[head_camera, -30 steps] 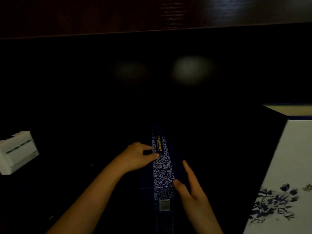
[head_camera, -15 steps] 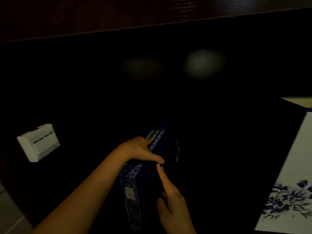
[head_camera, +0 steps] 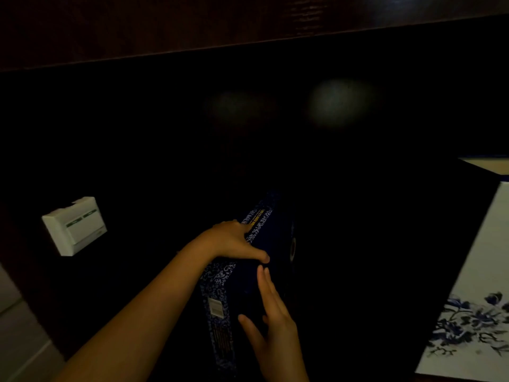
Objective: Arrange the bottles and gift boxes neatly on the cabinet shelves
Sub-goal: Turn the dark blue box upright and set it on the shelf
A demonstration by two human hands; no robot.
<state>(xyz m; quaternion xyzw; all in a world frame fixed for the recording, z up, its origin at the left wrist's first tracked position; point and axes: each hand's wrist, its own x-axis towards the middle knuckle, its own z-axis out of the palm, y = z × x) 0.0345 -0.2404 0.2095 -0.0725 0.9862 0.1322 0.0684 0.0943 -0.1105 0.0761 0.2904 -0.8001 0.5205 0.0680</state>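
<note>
With the left hand (head_camera: pixel 234 244) gripping the blue box (head_camera: pixel 237 274) at lower centre and the right hand (head_camera: pixel 272 321) flat against it, fingers straight, she'd best ease it squarely upright.

Nothing here reads clearly. The dark blue gift box (head_camera: pixel 242 274) carries a strip of yellow print along its patterned edge, just beyond the left hand's fingers (head_camera: pixel 259 256), too blurred to make out. A small white label (head_camera: pixel 216 307) sits on that edge, left of the right hand's fingers (head_camera: pixel 265 282), also illegible.
</note>
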